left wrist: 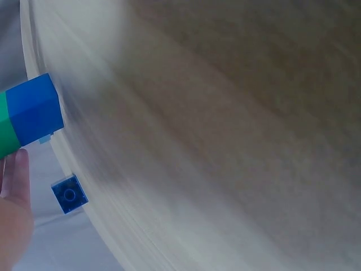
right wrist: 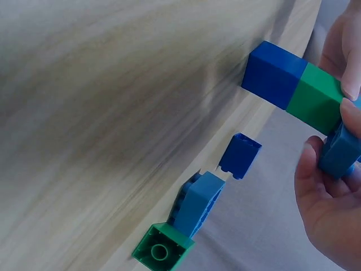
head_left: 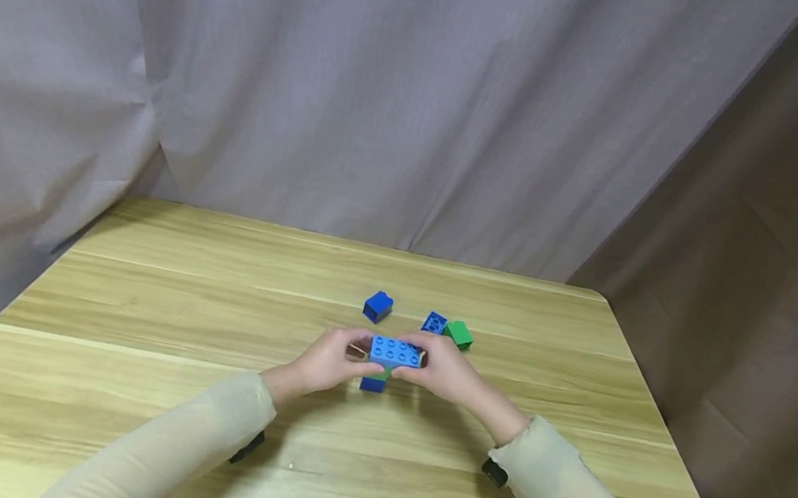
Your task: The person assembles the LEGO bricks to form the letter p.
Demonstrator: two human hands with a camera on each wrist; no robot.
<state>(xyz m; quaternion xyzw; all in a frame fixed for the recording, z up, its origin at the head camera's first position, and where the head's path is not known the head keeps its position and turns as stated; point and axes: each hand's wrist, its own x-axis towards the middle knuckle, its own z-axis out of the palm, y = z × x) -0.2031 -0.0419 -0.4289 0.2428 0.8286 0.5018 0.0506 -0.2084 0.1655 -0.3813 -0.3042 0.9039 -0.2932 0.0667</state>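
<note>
Both hands hold a light blue eight-stud brick [head_left: 395,352] by its two ends. My left hand [head_left: 330,362] pinches the left end and my right hand [head_left: 446,372] the right end, thumbs on the near side. Under it sits a green brick [right wrist: 316,96], and below that a dark blue brick [right wrist: 274,73], forming one upright column. The light blue brick reaches past the column to the right. In the left wrist view the dark blue brick [left wrist: 36,110] shows at the column's foot; whether it touches the table I cannot tell.
On the wooden table [head_left: 136,384], beyond the hands, lie a loose dark blue brick [head_left: 378,306], a blue brick [head_left: 434,322] on its side and a green brick [head_left: 459,335] beside it. A grey curtain [head_left: 356,98] hangs behind the table.
</note>
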